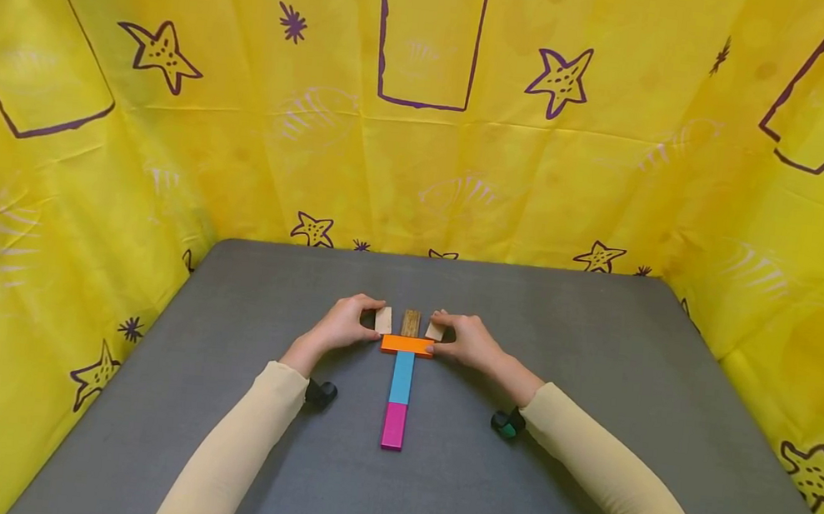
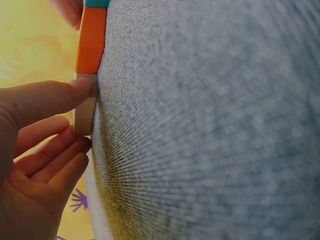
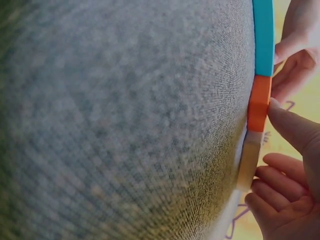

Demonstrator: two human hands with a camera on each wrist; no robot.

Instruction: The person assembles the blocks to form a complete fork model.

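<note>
Flat blocks lie in a cross-like layout: a magenta block (image 1: 394,427) nearest me, a light-blue block (image 1: 402,377) beyond it, then an orange block (image 1: 407,345) set crosswise. Past the orange one, a brown wooden block (image 1: 411,323) stands between two pale wooden blocks. My left hand (image 1: 340,323) pinches the left pale block (image 2: 85,112), thumb at its near end and fingers at its far end. The right hand (image 1: 474,343) spans the right pale block (image 3: 248,162); its fingers are at that block's far end while the thumb touches the orange block.
A dark grey table (image 1: 544,505) carries the blocks. Yellow cloth (image 1: 423,149) with purple drawings hangs behind the table and at both sides. Each wrist wears a small black device.
</note>
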